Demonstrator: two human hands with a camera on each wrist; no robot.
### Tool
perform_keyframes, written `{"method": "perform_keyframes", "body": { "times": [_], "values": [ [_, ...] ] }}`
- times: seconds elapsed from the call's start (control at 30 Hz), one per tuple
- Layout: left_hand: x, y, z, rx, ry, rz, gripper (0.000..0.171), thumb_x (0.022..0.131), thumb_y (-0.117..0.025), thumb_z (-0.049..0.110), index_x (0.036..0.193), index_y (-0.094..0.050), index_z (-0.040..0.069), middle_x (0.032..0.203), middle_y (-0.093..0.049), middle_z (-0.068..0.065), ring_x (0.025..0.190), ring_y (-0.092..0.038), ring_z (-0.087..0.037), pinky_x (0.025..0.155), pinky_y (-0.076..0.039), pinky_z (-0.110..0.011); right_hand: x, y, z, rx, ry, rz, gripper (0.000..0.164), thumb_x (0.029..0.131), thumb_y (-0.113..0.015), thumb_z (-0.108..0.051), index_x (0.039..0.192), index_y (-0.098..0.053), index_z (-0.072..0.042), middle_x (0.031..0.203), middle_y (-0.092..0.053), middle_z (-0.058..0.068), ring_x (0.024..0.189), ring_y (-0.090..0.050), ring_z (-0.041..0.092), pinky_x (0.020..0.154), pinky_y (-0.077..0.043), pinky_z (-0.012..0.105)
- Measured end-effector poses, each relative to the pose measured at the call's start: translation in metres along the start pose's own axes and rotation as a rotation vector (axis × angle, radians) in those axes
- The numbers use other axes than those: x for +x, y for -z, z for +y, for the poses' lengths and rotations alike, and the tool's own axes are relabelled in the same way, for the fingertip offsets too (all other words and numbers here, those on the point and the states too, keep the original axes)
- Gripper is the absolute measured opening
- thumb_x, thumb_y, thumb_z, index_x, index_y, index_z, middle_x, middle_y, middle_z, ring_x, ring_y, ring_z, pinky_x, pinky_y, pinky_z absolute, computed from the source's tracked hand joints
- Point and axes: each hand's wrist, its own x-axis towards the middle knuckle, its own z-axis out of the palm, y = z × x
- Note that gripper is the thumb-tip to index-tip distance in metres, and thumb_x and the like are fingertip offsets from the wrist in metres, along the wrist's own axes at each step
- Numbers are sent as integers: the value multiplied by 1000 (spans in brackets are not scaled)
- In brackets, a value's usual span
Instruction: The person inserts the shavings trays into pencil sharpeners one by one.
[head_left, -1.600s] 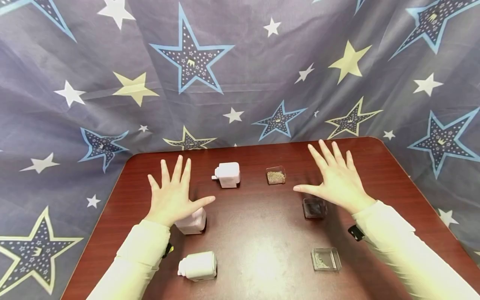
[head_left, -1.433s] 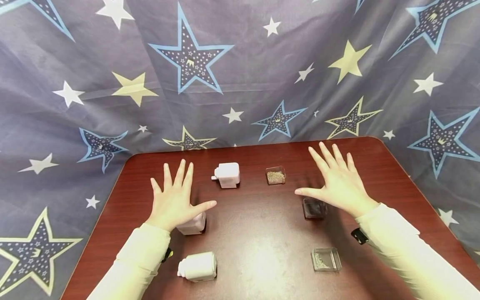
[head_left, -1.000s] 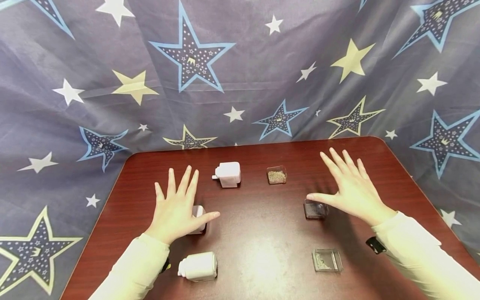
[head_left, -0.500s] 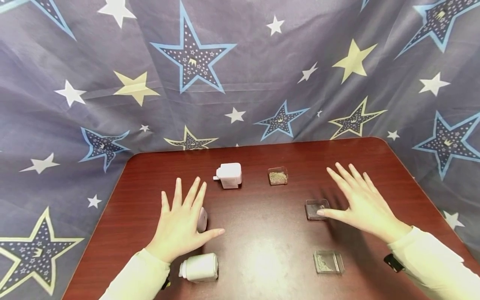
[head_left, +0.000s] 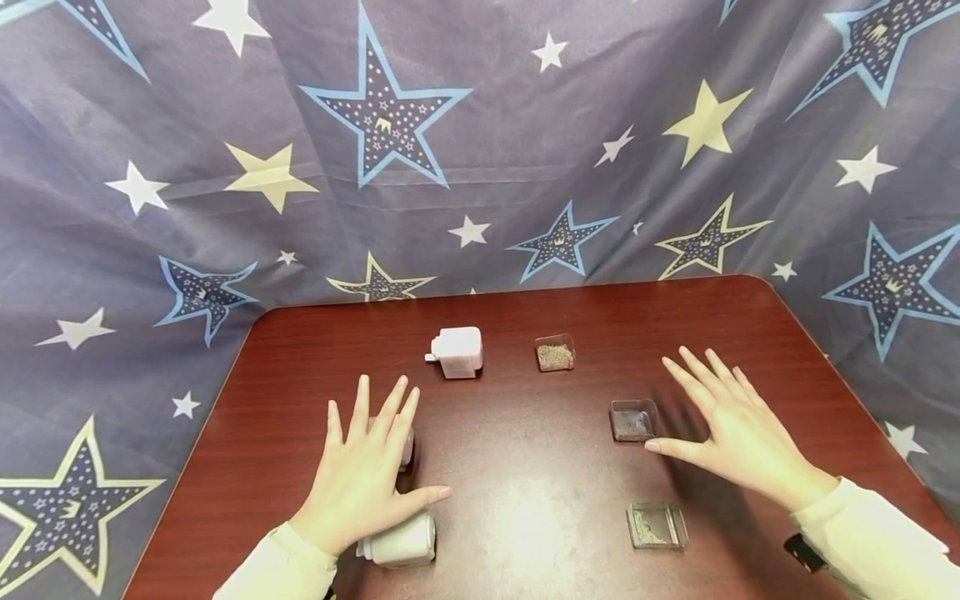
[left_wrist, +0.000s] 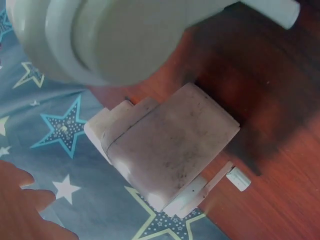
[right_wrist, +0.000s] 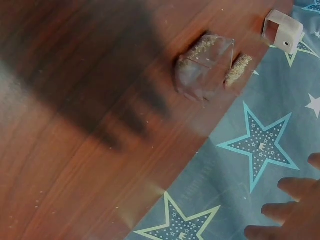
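Across the reddish desk [head_left: 525,479], drew left hand [head_left: 358,483] and right hand [head_left: 746,437] back toward six o'clock with fingers spread wide, gripping nothing. Uncovered clear box [head_left: 632,423] at three o'clock, partly hid white container [head_left: 407,543] at eight; seemingly left both in place, unhandled.

Beyond the far edge of the reddish-brown table [head_left: 510,425] hangs a creased grey cloth [head_left: 498,125] printed with blue, yellow and white stars [head_left: 705,125]. A bright glare [head_left: 531,517] lies on the table's near middle.
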Motion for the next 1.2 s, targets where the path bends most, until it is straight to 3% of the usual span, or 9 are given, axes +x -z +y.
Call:
{"method": "perform_keyframes", "body": {
  "times": [0.37,0.73,0.9,1.1,1.2],
  "values": [
    [-16,-10,2,47,-51,53,115,69,-52,84,152,-47,4,163,-36,-12,149,-20,-51,106,-21,-76,-18,-18,-2,20,7,19,100,70,-74,-64,151,-48,-10,155,-44,25,142,-34,51,118,-15,58],
    [-23,-14,9,35,-88,80,114,67,-59,81,149,-50,3,161,-40,-12,147,-26,-52,107,-21,-74,-41,-36,-3,48,19,43,97,69,-78,-59,149,-51,-11,153,-47,23,140,-37,50,119,-15,54],
    [-28,-18,14,30,-88,60,115,66,-60,82,149,-50,3,161,-40,-10,147,-26,-49,107,-21,-73,-46,-39,-4,48,42,64,97,67,-78,-59,147,-53,-9,153,-47,22,141,-37,48,121,-14,46],
    [-33,-23,18,32,-129,69,114,67,-56,84,148,-53,4,157,-47,-11,143,-36,-47,106,-23,-75,-52,-41,-7,45,74,91,97,66,-79,-59,145,-56,-8,151,-49,22,143,-37,43,121,-9,32],
    [-35,-24,20,33,-131,62,114,67,-55,85,148,-53,4,156,-47,-11,142,-38,-47,107,-21,-73,-56,-43,-8,44,64,81,96,65,-78,-61,144,-57,-10,151,-50,20,144,-36,40,120,-15,33]
  ]
}}
